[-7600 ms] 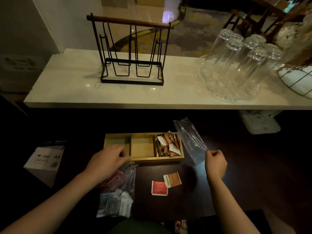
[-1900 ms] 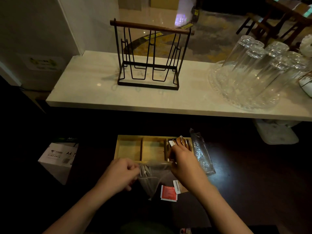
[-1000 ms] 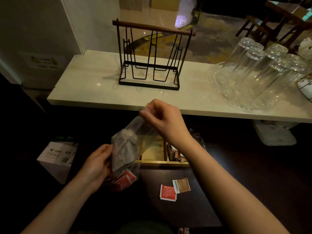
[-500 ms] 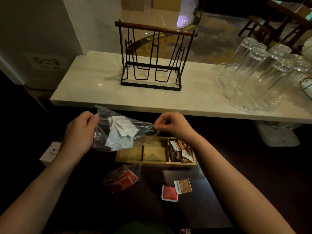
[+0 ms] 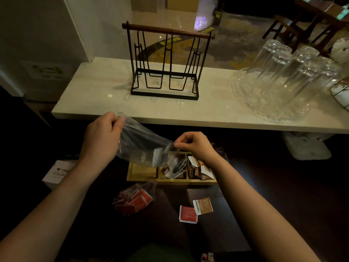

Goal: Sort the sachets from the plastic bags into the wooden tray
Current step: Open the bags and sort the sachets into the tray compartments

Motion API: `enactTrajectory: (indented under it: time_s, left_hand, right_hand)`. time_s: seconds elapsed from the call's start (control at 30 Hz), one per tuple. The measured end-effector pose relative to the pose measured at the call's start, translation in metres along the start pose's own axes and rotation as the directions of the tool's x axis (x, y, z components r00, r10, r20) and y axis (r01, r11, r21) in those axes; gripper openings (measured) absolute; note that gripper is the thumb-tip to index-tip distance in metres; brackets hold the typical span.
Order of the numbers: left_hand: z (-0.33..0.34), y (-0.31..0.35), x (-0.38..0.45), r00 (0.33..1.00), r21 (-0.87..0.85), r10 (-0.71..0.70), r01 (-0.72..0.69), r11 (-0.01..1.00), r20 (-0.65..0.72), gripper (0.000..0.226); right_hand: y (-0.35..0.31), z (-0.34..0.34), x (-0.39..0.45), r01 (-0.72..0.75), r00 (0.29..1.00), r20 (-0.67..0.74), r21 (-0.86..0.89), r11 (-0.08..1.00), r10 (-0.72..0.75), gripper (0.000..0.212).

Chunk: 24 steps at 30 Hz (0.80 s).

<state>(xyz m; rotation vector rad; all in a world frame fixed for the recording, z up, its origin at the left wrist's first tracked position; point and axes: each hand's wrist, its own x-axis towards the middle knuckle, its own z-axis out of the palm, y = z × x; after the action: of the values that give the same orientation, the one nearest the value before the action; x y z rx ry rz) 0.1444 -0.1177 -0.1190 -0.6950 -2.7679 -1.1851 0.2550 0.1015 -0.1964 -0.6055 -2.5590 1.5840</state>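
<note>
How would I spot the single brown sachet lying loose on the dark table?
Start at the wooden tray on the dark table and come toward the person. Two loose sachets lie there touching: the brown sachet is the right one, speckled with a white strip, beside a red sachet.

Held plastic bag (image 5: 140,146): clear, colourless film; white sachets inside
Wooden tray (image 5: 140,173): pale yellow-brown wood
Sachets in right compartment (image 5: 200,168): brown and white
Second bag (image 5: 135,199): clear, filled with red sachets
Loose red sachet (image 5: 187,214): red, white border
Loose brown sachet (image 5: 203,206): brown with pale speckles, white strip
Lower worktop (image 5: 273,195): near-black
Upper worktop (image 5: 105,91): cream marble
Wire rack (image 5: 166,63): black wire, dark brown bar
Glasses (image 5: 283,72): clear
</note>
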Motion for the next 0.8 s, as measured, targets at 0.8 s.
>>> enactTrajectory:
  time_s: [0.8]
  left_hand:
    - [0.028, -0.01, -0.016, 0.994, -0.127, 0.043, -0.03, 0.991, 0.105, 0.025]
  right_hand:
    - [0.03, -0.033, -0.047, 0.036, 0.921, -0.386, -0.053, 0.998, -0.054, 0.011]
